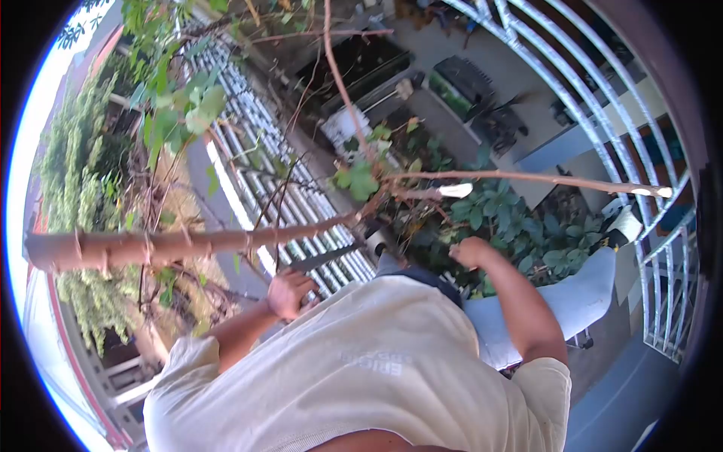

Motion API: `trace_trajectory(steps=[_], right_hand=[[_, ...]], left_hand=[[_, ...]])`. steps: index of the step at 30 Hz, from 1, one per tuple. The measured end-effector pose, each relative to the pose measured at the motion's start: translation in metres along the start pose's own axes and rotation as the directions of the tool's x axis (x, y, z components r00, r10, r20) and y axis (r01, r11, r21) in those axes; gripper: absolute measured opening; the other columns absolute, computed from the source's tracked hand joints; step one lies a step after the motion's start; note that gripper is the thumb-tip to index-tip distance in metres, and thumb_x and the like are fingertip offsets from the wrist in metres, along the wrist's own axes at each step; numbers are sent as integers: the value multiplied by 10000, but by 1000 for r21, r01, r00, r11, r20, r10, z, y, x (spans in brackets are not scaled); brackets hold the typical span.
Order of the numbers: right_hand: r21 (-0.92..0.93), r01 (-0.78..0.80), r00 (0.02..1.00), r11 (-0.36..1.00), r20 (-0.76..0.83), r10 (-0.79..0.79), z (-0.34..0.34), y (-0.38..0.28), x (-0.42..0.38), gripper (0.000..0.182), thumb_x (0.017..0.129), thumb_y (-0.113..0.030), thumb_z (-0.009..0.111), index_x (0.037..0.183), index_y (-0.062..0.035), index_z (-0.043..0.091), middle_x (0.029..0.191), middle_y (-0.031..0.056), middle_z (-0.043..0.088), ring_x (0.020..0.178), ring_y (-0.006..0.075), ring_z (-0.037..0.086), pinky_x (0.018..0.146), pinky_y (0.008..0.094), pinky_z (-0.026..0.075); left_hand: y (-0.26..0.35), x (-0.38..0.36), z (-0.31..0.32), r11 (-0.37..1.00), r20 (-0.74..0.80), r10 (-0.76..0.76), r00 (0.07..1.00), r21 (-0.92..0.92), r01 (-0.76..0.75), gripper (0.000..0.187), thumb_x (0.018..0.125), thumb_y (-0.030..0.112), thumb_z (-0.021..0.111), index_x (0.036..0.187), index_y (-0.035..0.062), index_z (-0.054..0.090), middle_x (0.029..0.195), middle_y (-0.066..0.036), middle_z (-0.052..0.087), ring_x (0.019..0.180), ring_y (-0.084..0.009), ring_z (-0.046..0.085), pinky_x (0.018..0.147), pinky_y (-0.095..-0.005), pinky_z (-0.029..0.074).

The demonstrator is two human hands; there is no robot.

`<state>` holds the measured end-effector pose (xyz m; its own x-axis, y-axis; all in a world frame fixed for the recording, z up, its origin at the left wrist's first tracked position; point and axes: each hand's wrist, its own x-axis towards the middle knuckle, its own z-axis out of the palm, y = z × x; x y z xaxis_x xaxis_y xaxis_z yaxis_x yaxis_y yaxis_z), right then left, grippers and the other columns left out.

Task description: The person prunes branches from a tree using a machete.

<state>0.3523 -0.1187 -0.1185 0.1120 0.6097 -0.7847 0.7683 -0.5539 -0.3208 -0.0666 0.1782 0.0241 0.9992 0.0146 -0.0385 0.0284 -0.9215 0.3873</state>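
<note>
My left hand [291, 294] is wrapped around the handle of a hand saw [325, 258], whose long dark blade points to the right, below a thick branch. The handle is mostly covered by my fingers. That branch [188, 242] has thorn-like stubs and runs in from the left, forking near the middle of the view. One thinner limb [527, 178] reaches right to a pale cut end; a short stub [455, 190] beside it also shows a fresh white cut. My right hand [471, 253] hangs over leafy plants with its fingers curled in, and I see nothing in it.
A white slatted railing [252, 162] runs along the left. Curved metal bars [587, 83] stand at the right, where my shoe [623, 226] rests near them. Green plants [501, 218] fill the space below. A glass tank [459, 87] sits farther down.
</note>
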Motion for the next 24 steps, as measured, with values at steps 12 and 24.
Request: trace_trajectory(steps=[12,24], right_hand=[[674,-76,991,735,-28,128,-35,-41,-2,655,1052,-600,521,782,-12,623,583,68,569,460,209,556,480,379,479],[390,907,404,-156,-913,65,-258,-226,-82,580,1096,-620,436,970,-63,537,718,23,514,554,97,479,515,260,403]], left_hand=[[28,128,-100,817,-793,-574,204,-571,78,664,931,243,797,1427,-20,444,1450,-236,500,1253,-314,613,1089,-461,519],[-176,120,-170,588,-611,-787,-89,-698,-409,393,968,201,803,754,114,485,605,36,465,477,-76,420,460,-261,384]])
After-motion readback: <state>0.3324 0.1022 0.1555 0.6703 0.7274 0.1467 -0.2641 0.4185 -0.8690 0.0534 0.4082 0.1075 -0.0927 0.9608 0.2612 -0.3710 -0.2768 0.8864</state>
